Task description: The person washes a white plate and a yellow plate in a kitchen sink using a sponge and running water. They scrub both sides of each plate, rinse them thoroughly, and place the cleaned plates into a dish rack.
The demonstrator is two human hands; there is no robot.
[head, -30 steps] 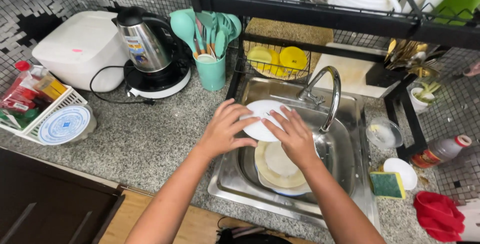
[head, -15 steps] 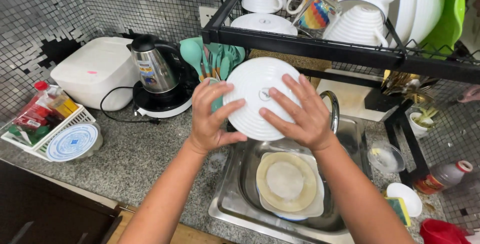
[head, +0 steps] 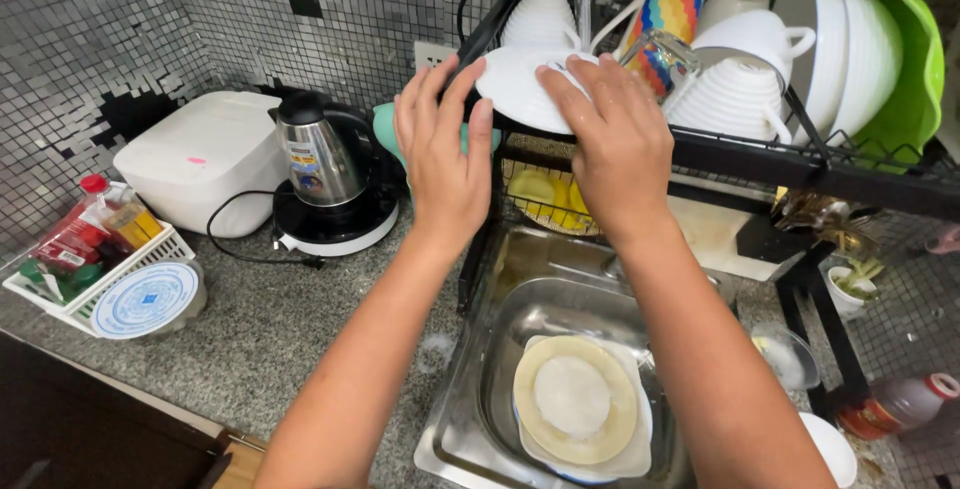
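Both my hands hold a white round plate up at the left end of the black dish rack above the sink. My left hand grips the plate's left edge. My right hand covers its right side, fingers spread over the face. The plate lies nearly flat on the rack's top shelf, beside upturned white bowls and a striped mug. Below, in the steel sink, a cream plate lies on a white dish.
An electric kettle on its base and a white rice cooker stand on the granite counter at left. A white basket of packets sits at the far left. Green bowl on rack; bottle lower right.
My hands lifted the white plate out of the sink, up past the tap, and carried it to the rack's top shelf. The view tilted upward.
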